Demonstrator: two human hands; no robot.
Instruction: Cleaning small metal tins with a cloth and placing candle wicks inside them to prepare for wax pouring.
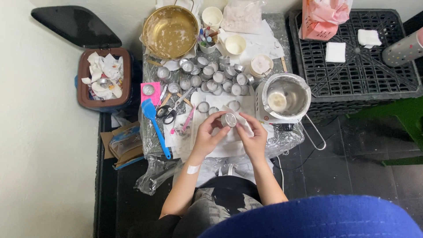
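Observation:
My left hand (207, 136) holds a small round metal tin (228, 119) by its side, over white paper on the small table (152, 136). My right hand (253, 136) presses a piece of white tissue (245, 125) against the tin's right side. Three more small tins (203, 106) lie just beyond my fingers. A white plaster sits on my left wrist.
Many empty tins (211, 77) crowd the table's middle. A brass bowl (170, 31), cups (235, 44), a steel pot (285, 96) on a hotplate, scissors (166, 113) and a blue spatula (155, 125) surround them. An open bin (103, 79) stands left, a black crate (361, 57) right.

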